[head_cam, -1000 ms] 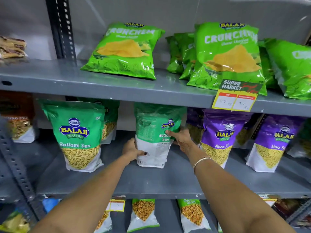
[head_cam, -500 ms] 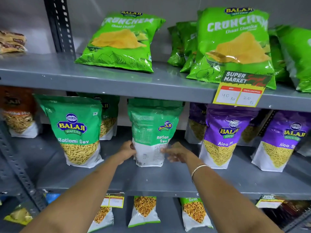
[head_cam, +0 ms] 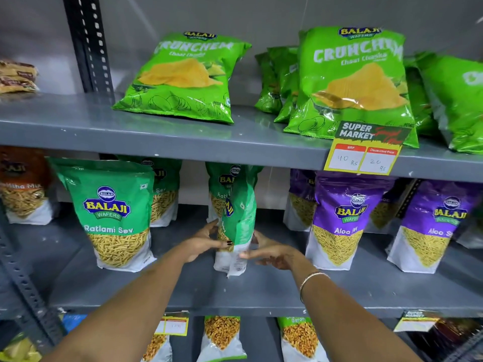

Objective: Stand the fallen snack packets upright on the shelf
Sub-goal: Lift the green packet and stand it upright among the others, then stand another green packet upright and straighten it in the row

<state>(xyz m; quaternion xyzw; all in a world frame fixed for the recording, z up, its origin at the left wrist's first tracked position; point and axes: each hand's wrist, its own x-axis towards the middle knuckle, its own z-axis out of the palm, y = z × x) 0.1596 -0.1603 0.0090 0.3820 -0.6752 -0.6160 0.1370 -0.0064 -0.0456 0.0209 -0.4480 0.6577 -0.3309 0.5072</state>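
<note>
Both hands work at the middle shelf [head_cam: 261, 291]. Left hand [head_cam: 203, 242] grips the left edge of the green Ratlami Sev packet [head_cam: 236, 226], thumb across its front; right hand [head_cam: 269, 250] has its fingers spread, fingertips touching the packet's lower right side. Packet stands on its white base, turned edge-on, body creased and twisted, logo only partly readable. Second green packet [head_cam: 113, 212] upright to its left, purple Aloo Sev packet [head_cam: 342, 220] to its right. Another green packet directly behind.
</note>
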